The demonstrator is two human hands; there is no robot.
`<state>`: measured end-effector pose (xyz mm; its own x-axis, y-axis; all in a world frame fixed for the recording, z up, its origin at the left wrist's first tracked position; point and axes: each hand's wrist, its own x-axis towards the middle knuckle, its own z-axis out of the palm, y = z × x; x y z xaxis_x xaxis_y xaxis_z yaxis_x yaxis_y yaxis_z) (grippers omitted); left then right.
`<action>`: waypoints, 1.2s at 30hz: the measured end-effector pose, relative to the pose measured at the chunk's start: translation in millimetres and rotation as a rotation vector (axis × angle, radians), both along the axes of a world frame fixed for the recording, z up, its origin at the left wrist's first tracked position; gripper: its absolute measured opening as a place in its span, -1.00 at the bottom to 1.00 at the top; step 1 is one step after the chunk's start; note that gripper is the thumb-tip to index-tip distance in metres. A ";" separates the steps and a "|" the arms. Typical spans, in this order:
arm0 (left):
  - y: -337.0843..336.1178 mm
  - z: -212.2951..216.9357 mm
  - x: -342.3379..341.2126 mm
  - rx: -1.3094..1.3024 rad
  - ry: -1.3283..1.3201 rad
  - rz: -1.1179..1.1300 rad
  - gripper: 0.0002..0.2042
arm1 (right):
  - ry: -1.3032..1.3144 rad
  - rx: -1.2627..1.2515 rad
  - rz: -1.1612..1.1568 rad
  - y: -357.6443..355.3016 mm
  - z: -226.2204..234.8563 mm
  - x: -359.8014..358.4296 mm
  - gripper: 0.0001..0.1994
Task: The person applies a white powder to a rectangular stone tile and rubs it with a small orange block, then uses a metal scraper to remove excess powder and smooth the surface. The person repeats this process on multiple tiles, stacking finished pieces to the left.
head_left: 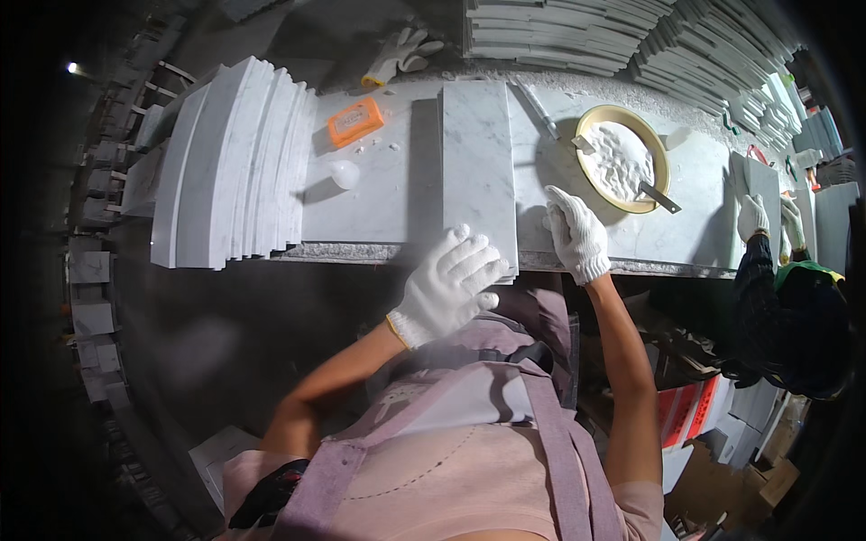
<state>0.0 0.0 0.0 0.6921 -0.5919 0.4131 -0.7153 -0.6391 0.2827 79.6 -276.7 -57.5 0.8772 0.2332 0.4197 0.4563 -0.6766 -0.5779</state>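
Observation:
A long grey-veined white marble slab [477, 167] lies lengthwise in front of me on the workbench, its near end reaching slightly past the bench edge. My left hand [454, 281], in a white knit glove, is spread out at that near end; whether it presses on the slab or hovers is unclear. My right hand [575, 236], gloved the same way, is just right of the slab with fingers stretched upward and nothing visible in them. Beyond it sits a yellow-rimmed bowl [668, 162] of white paste, with a metal scraper [659, 197] resting over its rim.
Upright slabs [230, 167] line the bench's left end. Around them are an orange packet [355, 123], a small white cup-like piece [344, 174] and an empty glove [402, 56]. A thin clear tool [536, 106] lies beside the slab. At far right, a co-worker's gloved hand [752, 217] touches another slab.

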 end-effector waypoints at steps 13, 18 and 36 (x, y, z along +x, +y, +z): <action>-18.8 -12.2 101.1 0.209 -0.296 0.141 -0.57 | -0.086 0.107 -0.082 -7.1 -1.9 -4.8 -0.71; -26.4 -13.0 117.8 0.233 -0.239 0.104 -0.56 | -0.078 0.052 -0.111 -9.0 1.3 -6.5 -0.70; 35.4 2.8 -15.8 -0.029 0.074 0.321 -0.46 | 0.605 0.738 -0.296 -10.7 -11.5 -126.8 -0.64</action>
